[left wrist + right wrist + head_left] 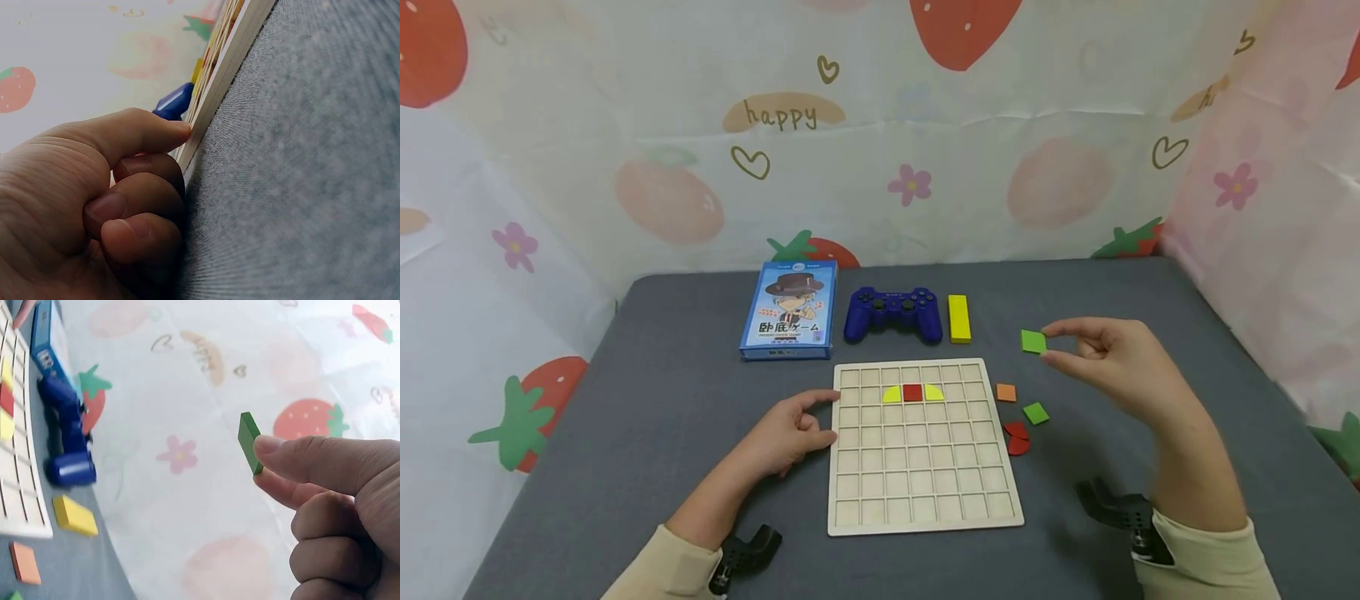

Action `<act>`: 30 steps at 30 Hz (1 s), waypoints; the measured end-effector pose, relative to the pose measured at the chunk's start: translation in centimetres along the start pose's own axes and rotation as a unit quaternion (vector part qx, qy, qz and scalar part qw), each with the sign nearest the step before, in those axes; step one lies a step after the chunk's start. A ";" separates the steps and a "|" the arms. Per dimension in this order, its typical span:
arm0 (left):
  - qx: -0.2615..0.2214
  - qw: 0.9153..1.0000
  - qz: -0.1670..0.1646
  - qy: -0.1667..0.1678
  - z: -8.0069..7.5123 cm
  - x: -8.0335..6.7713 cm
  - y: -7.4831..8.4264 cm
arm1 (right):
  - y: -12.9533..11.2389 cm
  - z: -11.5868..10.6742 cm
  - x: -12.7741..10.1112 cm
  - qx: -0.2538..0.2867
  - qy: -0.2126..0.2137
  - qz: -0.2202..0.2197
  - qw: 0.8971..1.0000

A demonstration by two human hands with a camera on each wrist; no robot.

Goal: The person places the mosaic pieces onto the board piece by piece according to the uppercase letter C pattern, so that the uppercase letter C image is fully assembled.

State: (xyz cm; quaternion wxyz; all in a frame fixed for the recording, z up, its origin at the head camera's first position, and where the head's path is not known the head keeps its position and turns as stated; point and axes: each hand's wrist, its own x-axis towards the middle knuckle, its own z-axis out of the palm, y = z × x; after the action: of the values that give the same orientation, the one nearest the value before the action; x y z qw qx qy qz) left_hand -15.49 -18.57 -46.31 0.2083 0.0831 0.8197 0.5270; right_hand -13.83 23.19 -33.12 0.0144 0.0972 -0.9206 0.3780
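My right hand (1120,367) pinches a green square tile (1033,341) between thumb and index finger, raised beyond the board's right side. In the right wrist view the tile (249,444) stands edge-up at the fingertips, the other fingers curled. My left hand (786,433) touches the left edge of a pale wooden grid board (925,530) with thumb and index fingertips set apart; its remaining fingers are curled. Near the board's top, a red square tile (912,392) sits between two yellow rounded tiles (892,394), in a row.
Right of the board lie an orange square tile (1006,392), another green tile (1036,413) and red rounded pieces (1018,444). Behind it stand a blue game box (788,310), a blue game controller (893,313) and a yellow block (958,318). A printed curtain (962,150) borders the grey table.
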 end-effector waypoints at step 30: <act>0.002 1.000 0.005 -0.005 -0.1 -0.2 0.3 | -3.8 6.9 2.0 0.066 -0.070 -0.002 0.995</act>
State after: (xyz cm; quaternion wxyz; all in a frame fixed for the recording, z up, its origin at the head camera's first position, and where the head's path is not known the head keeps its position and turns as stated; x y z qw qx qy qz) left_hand -15.37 -18.65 -45.98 0.2095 0.0907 0.8193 0.5259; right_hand -14.74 15.38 -35.23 -0.0558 0.1263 -0.8923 0.4298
